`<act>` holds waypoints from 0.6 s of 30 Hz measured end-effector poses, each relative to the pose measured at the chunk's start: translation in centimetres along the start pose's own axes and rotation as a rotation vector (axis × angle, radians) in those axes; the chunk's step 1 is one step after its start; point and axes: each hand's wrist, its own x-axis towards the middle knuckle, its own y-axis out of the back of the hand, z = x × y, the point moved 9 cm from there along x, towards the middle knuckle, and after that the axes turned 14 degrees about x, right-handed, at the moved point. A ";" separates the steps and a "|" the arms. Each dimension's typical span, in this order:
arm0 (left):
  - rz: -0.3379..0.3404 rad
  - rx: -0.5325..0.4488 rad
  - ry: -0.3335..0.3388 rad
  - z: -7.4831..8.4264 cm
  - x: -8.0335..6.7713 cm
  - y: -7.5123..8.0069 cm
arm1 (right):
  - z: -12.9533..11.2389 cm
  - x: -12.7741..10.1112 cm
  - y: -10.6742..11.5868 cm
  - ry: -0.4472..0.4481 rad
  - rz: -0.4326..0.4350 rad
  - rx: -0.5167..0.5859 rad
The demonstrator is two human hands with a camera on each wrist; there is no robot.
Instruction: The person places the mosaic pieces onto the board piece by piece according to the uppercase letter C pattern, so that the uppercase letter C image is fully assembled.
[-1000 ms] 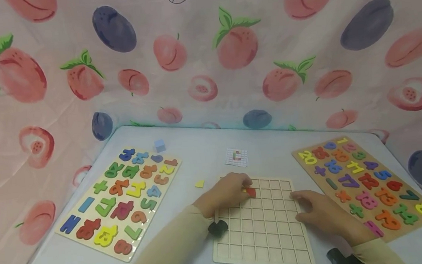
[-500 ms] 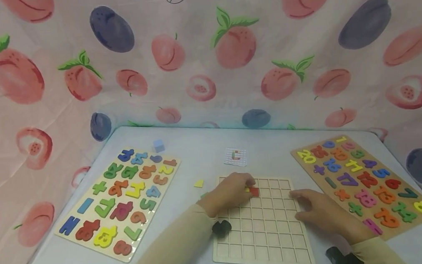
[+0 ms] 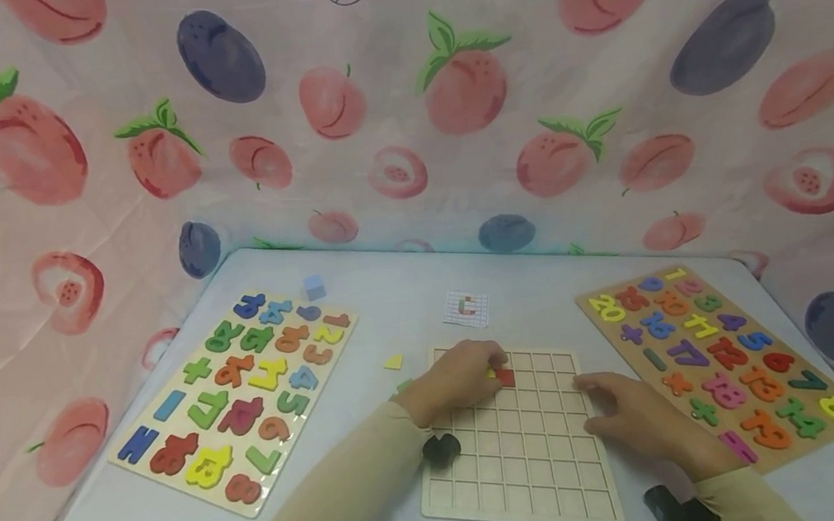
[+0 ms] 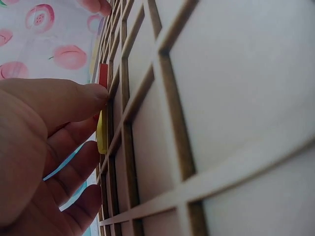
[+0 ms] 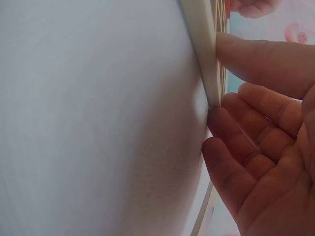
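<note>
My left hand (image 3: 453, 383) is over the upper left part of the wooden grid board (image 3: 542, 502). Its thumb and index finger pinch a red tile (image 4: 103, 76) close over the grid cells. Against that tile, at the fingers, shows a yellow piece (image 4: 102, 135), mostly covered by the hand in the head view. Along the board's right edge, my right hand (image 3: 635, 419) touches the rim with thumb and index finger spread apart. In the right wrist view, its other fingers lie loosely bent beside the edge, near the white cloth.
A card with a coloured C pattern (image 3: 466, 309) lies beyond the board. Left of the grid are a loose yellow piece (image 3: 394, 363) and a partly hidden green piece (image 3: 403, 386). Number boards flank it, one left (image 3: 254, 509), one right (image 3: 630, 355). A blue cube (image 3: 314, 288) sits farther back.
My left hand has shifted slightly right over the grid, and the red tile has moved right with it. The green piece has come into view behind the wrist. My right hand stays put.
</note>
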 end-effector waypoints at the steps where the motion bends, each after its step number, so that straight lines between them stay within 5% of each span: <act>1: 0.001 -0.001 0.000 0.0 0.0 0.0 | 0.0 0.0 0.0 0.001 -0.001 -0.002; 18: -0.001 -0.038 0.011 0.0 -0.1 0.1 | 0.0 -0.1 0.0 0.005 0.005 0.017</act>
